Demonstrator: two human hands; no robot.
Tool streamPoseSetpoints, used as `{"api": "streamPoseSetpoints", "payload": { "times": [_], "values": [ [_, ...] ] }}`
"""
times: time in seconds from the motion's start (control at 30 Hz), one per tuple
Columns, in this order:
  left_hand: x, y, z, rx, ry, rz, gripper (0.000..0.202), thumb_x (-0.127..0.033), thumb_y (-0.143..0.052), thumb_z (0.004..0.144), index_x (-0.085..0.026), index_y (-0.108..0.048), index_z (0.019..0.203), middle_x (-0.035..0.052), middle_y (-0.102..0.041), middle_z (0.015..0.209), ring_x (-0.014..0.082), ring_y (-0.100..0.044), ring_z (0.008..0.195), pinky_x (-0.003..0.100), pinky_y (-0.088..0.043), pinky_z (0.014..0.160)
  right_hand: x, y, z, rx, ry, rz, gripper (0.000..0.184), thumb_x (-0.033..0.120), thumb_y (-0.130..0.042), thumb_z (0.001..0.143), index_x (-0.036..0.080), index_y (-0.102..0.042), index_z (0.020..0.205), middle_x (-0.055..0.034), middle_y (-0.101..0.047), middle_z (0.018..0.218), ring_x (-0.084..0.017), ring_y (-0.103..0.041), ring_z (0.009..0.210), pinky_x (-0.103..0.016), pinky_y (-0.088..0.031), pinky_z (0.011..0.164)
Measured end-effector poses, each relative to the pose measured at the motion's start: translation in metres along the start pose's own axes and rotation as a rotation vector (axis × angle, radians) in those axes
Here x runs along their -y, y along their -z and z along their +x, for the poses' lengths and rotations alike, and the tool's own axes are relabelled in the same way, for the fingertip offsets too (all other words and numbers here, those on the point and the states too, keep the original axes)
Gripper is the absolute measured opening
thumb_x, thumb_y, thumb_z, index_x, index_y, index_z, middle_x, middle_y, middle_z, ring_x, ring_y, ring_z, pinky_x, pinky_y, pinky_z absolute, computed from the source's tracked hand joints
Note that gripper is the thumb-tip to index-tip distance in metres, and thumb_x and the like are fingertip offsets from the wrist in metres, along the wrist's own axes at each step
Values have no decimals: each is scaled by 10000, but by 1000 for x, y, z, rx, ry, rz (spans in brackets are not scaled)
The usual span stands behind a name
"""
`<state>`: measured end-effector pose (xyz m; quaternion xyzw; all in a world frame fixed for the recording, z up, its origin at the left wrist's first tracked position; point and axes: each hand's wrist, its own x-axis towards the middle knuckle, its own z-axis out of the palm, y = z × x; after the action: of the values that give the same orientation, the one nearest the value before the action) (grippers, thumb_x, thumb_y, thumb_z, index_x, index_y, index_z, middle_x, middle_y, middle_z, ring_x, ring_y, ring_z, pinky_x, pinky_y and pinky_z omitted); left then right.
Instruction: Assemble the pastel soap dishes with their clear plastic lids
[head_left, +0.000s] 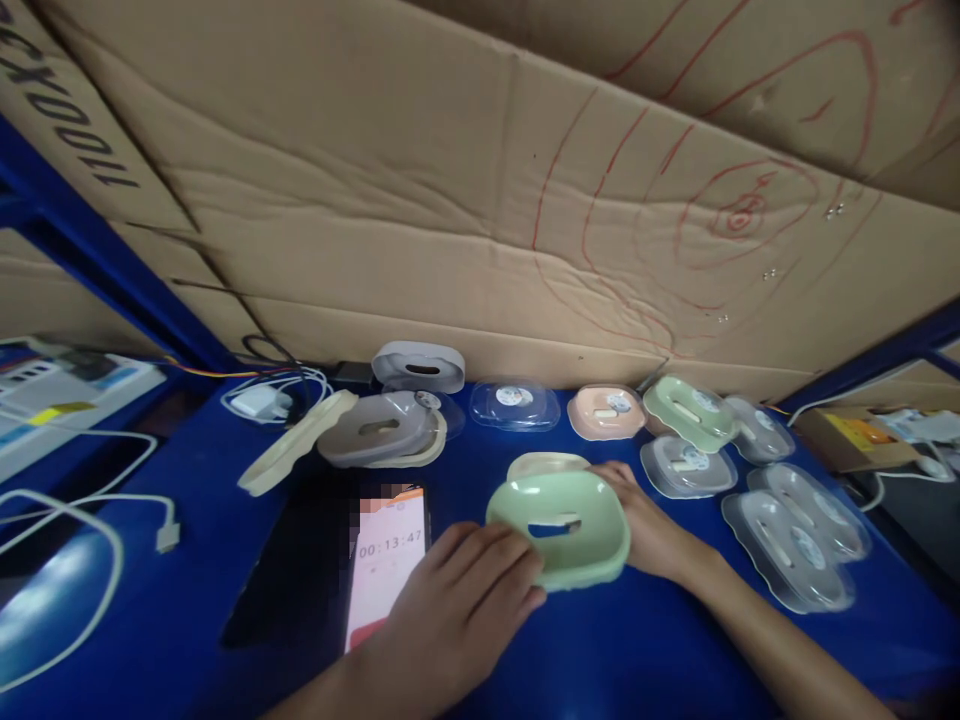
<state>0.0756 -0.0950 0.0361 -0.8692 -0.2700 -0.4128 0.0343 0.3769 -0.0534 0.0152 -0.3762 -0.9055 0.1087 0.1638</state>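
A pale green plastic soap-dish-like tray (561, 525) with a slot in its middle sits tilted on the blue table (615, 650), on top of a cream piece (546, 464). My left hand (457, 600) grips its left edge with curled fingers. My right hand (651, 528) holds its right side from behind, fingers wrapped on the rim. A phone (384, 560) showing a timer lies just left of my left hand.
Grey and cream trays (379, 428) are stacked at the back left, clear lids and pink and green trays (686, 410) at the back right. Clear lids (795, 535) lie at the right. White cables (161, 520) and a charger (259, 402) lie at the left. A cardboard wall stands behind.
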Motion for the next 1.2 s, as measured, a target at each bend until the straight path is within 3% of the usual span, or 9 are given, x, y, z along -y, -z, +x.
{"api": "streamPoseSetpoints", "payload": {
  "times": [0.2, 0.27, 0.4, 0.57, 0.63, 0.77, 0.87, 1.0, 1.2],
  "values": [
    [18, -19, -6, 60, 132, 28, 157, -206, -545, 1092, -172, -693, 1131, 72, -769, 1042, 224, -719, 930, 360, -550, 823, 4, -5, -16, -240, 22, 86, 87, 226, -622, 1039, 272, -692, 1012, -39, -750, 947, -245, -706, 982, -442, -558, 893],
    [22, -22, -8, 70, 156, 34, 145, -201, -550, 1091, -183, -687, 1134, 66, -767, 1046, 225, -723, 955, 360, -553, 837, 0, -5, -18, -239, -72, 68, 102, 261, -621, 1049, 275, -686, 1127, -68, -759, 1083, -267, -714, 1068, -466, -579, 935],
    [26, -22, -9, 64, 186, 33, 125, -170, -583, 1074, -184, -679, 1152, 66, -759, 1081, 223, -722, 1005, 365, -555, 896, -2, -16, -18, -134, -211, 100, 409, 341, -594, 1077, 292, -532, 1478, -124, -653, 1440, -295, -641, 1340, -510, -572, 1101],
    [27, -20, -7, 83, 193, 16, 125, -146, -613, 1061, -160, -670, 1172, 81, -750, 1101, 219, -712, 1035, 360, -550, 908, 6, -24, -19, -210, -193, 144, 812, 429, -686, 1026, 307, -240, 1693, -177, -412, 1683, -339, -441, 1556, -561, -525, 1189],
    [25, -19, -6, 89, 151, 21, 120, -149, -594, 1074, -160, -673, 1164, 73, -760, 1084, 214, -715, 1010, 367, -543, 911, 10, -18, -21, -250, -101, 53, 881, 447, -726, 1000, 312, -223, 1711, -180, -363, 1717, -366, -379, 1591, -604, -486, 1212],
    [20, -20, -7, 148, 41, -22, 134, -147, -587, 1084, -158, -689, 1170, 44, -780, 1097, 202, -721, 1067, 422, -489, 1106, 20, -4, -22, -218, 129, -68, 645, 377, -724, 1015, 313, -471, 1605, -104, -655, 1501, -312, -546, 1484, -569, -430, 1265],
    [19, -25, -13, 202, 23, -81, 153, -131, -590, 1077, -140, -700, 1184, 53, -769, 1129, 205, -707, 1124, 452, -447, 1199, 29, 0, -19, -220, 225, -112, 406, 284, -706, 1028, 225, -650, 1426, -70, -786, 1281, -238, -697, 1296, -462, -505, 1201],
    [21, -30, -18, 230, 10, -124, 168, -108, -600, 1063, -118, -708, 1190, 71, -754, 1154, 221, -693, 1165, 473, -448, 1216, 35, -2, -15, -265, 270, -171, 247, 238, -701, 1030, 105, -724, 1237, -85, -811, 1167, -206, -735, 1173, -399, -523, 1149],
    [18, -28, -19, 294, -17, -82, 172, -104, -580, 1069, -128, -722, 1163, 58, -754, 1148, 231, -703, 1112, 491, -475, 1173, 32, -6, -14, -191, 256, -169, 218, 237, -656, 1057, 115, -727, 1223, -67, -802, 1175, -200, -723, 1150, -398, -485, 1173]
  ]
}}
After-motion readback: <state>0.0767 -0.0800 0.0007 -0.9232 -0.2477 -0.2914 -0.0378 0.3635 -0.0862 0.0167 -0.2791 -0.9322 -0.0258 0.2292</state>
